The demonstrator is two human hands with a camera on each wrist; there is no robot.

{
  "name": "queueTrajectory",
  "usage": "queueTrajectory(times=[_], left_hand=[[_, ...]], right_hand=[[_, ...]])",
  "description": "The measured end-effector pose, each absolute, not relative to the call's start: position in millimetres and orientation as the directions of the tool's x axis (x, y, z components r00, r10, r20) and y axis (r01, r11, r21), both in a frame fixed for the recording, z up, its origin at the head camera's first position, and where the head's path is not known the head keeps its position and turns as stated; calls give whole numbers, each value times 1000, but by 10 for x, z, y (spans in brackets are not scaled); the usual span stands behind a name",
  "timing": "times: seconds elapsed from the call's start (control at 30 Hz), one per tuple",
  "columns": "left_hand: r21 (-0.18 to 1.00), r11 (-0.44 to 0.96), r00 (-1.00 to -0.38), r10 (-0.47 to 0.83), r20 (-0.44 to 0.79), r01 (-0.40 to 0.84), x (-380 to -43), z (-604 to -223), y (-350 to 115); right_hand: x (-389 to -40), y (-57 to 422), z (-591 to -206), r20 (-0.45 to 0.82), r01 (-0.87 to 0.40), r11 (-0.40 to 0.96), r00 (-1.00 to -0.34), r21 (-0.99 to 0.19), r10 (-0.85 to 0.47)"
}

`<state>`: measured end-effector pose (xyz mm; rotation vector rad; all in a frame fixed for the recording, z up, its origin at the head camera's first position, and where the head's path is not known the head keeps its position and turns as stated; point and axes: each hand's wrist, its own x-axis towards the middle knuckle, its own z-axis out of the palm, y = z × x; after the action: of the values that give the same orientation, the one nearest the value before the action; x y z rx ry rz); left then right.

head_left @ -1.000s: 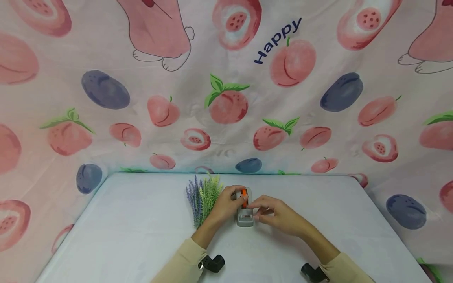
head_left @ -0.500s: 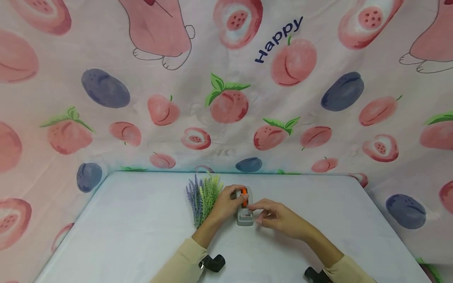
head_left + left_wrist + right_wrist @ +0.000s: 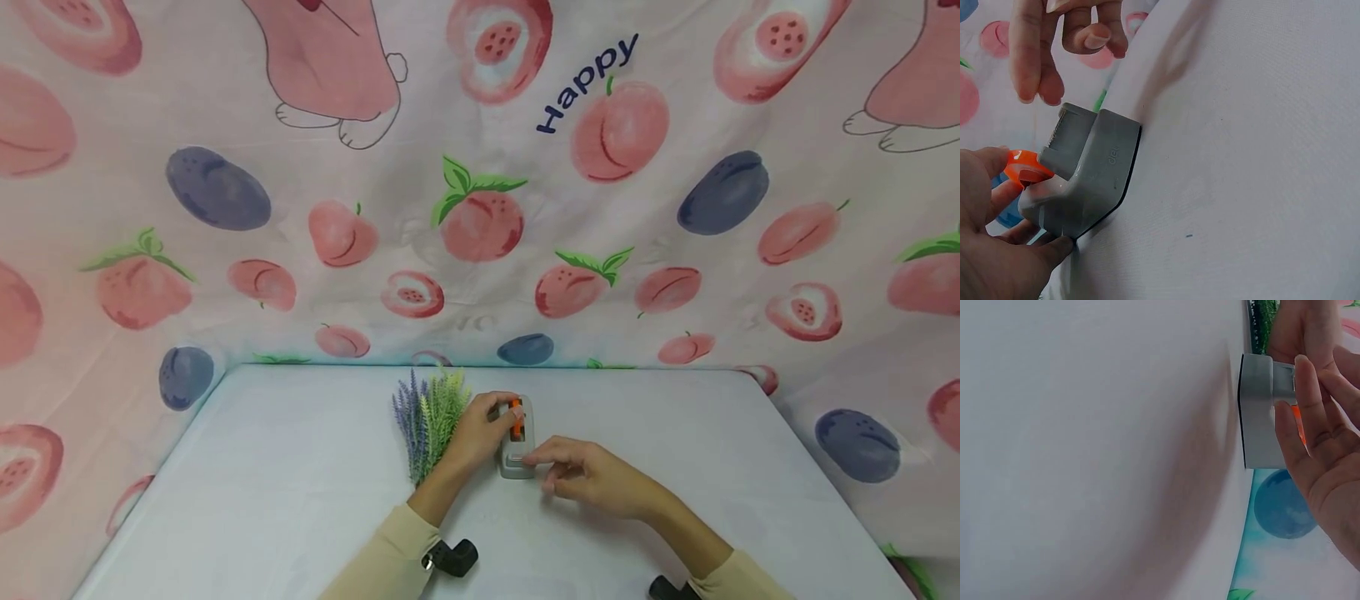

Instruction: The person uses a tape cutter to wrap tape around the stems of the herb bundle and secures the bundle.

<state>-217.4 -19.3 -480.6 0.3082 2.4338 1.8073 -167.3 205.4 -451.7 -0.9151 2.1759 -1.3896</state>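
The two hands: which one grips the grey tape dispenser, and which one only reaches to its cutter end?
The left hand grips the grey tape dispenser around its orange roll. The right hand only brings its fingertips to the serrated cutter end.

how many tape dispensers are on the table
1. The grey tape dispenser with an orange roll stands mid-table beside the fake flowers. The left hand grips its far end; the right hand is at its cutter end.

Purple-green plant sprigs [image 3: 429, 423], white table [image 3: 300, 483], fruit-print backdrop cloth [image 3: 480, 208]
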Motion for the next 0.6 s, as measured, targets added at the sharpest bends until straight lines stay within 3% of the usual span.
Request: queueTrajectory(times=[0.37, 0.6], left_hand=[[943, 307, -970, 235, 55, 128, -2153, -4821, -217], [945, 302, -970, 236, 54, 125, -2157, -4839, -222]], right_hand=[[-1608, 2095, -4562, -16, -277, 285, -689, -918, -724], [-1603, 2079, -4559, 23, -321, 264, -672, -910, -740]])
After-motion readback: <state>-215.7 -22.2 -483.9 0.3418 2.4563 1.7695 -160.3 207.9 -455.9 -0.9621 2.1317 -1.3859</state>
